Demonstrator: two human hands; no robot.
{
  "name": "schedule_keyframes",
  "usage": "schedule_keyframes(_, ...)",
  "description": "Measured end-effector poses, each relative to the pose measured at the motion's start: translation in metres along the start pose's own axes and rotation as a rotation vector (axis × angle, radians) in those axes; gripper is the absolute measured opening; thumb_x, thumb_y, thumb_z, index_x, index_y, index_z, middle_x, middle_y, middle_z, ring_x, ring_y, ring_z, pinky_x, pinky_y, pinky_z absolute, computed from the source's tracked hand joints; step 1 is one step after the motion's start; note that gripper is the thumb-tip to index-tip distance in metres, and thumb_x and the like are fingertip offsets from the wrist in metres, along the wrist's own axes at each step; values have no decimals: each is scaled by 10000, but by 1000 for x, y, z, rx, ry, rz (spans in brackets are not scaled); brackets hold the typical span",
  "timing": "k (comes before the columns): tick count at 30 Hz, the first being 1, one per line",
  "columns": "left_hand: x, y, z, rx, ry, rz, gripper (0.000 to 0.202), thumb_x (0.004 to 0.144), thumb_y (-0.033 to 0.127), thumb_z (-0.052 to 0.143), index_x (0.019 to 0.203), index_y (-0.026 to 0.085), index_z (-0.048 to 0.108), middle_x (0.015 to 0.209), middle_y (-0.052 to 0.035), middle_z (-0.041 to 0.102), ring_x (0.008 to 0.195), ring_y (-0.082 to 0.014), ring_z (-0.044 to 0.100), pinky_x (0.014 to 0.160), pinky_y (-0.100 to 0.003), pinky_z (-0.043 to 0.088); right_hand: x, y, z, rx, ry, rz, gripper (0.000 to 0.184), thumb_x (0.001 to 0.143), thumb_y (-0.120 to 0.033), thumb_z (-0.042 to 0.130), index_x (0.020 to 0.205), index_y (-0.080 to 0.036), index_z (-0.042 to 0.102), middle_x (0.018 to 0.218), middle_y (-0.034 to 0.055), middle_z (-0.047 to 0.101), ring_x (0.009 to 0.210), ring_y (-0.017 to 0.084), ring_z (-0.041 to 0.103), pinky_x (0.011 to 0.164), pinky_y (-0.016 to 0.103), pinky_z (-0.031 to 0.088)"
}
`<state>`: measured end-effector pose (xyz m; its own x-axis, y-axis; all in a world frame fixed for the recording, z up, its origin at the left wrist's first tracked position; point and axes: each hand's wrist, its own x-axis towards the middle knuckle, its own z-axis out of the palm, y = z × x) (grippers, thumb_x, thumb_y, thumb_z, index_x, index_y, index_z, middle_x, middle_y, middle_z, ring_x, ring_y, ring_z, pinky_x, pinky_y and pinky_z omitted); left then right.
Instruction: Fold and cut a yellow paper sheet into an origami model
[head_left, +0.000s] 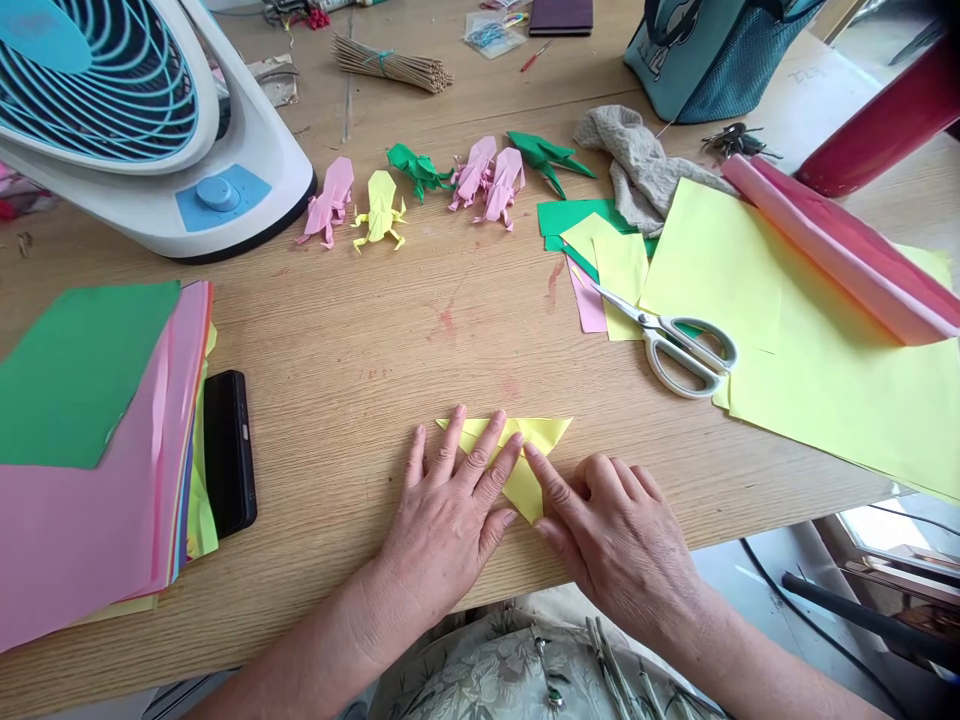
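Observation:
A piece of yellow paper (551,432), folded into a triangle, lies flat near the table's front edge with its long side away from me. My left hand (457,505) rests on it, fingers spread, covering its left part. The index finger of my right hand (619,520) is stretched out and presses on the paper beside my left index fingertip. My other right fingers are curled under, with nothing visible in them. Behind my hands stand folded paper frogs: a yellow frog (380,210), a green frog (418,170) and several pink frogs (330,200).
White-handled scissors (675,345) lie on paper scraps (622,270) at the right, beside large yellow sheets (847,390). A paper stack (82,540) and a black phone (230,450) are at the left. A fan (225,190), stick bundle (390,65), cloth (637,160) and blue bag (712,60) stand farther back.

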<state>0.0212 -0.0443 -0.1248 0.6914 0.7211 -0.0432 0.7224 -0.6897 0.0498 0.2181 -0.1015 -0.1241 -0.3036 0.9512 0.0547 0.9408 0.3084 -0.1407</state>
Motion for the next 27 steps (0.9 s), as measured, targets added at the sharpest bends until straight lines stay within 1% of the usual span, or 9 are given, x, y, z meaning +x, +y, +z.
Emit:
schedule_keyframes(3,0,0,0,4,-2,3,593,990,493,372,1533,268,299,1629,41,186,1475,-387,203,1127,-648,276,6,-4,0,-6,-11,2,599,987,-517,397,1499,-204,386,852,69,513,744,226,454,673,359,323)
schedule_keyframes(9,0,0,0,11,-1,2,616,991,500,358,1546,249,266,1629,34,190,1477,-387,193,1135,-629,259,17,-8,1,-28,-15,43,596,992,-525,367,1449,-153,456,873,87,530,744,234,453,673,368,319)
schedule_keyframes(14,0,-1,2,34,12,5,614,1007,493,308,1549,207,267,1629,20,186,1481,-378,185,1160,-592,218,16,-9,1,-37,-33,77,601,992,-540,350,1437,-155,470,875,85,532,740,231,446,673,367,311)
schedule_keyframes(17,0,0,1,38,11,1,609,1005,501,319,1546,223,277,1625,32,196,1480,-371,194,1165,-589,203,15,-9,3,-43,-32,103,613,994,-539,345,1435,-132,467,867,83,529,739,229,441,685,367,313)
schedule_keyframes(20,1,0,-1,29,19,-5,624,993,523,355,1538,226,293,1620,30,218,1483,-345,203,1183,-592,152,14,-8,4,-31,-35,117,623,995,-535,342,1447,-119,446,890,91,541,763,233,450,702,370,316)
schedule_keyframes(22,2,-1,-1,23,20,26,596,1008,469,345,1533,190,300,1621,4,226,1492,-306,200,1204,-551,132,14,-8,5,-33,-31,118,617,997,-532,339,1448,-126,446,892,93,546,764,236,449,701,372,313)
schedule_keyframes(24,3,-4,-1,0,12,93,579,1015,380,343,1529,118,294,1625,-52,223,1499,-269,195,1216,-466,163,15,-9,5,-39,-17,114,616,996,-533,335,1438,-121,459,884,94,546,754,238,443,696,374,310)
schedule_keyframes(26,5,-5,-1,-25,2,156,593,1003,322,366,1526,59,276,1621,-116,224,1501,-266,199,1205,-408,211,15,-9,5,-40,-5,112,620,996,-533,335,1425,-108,474,878,96,545,743,238,437,691,377,308)
schedule_keyframes(27,5,-6,0,-30,0,170,603,997,318,379,1530,58,266,1618,-137,227,1499,-275,205,1198,-406,227,16,-8,5,-39,-3,112,621,996,-532,336,1420,-101,479,874,95,543,740,238,436,690,378,307)
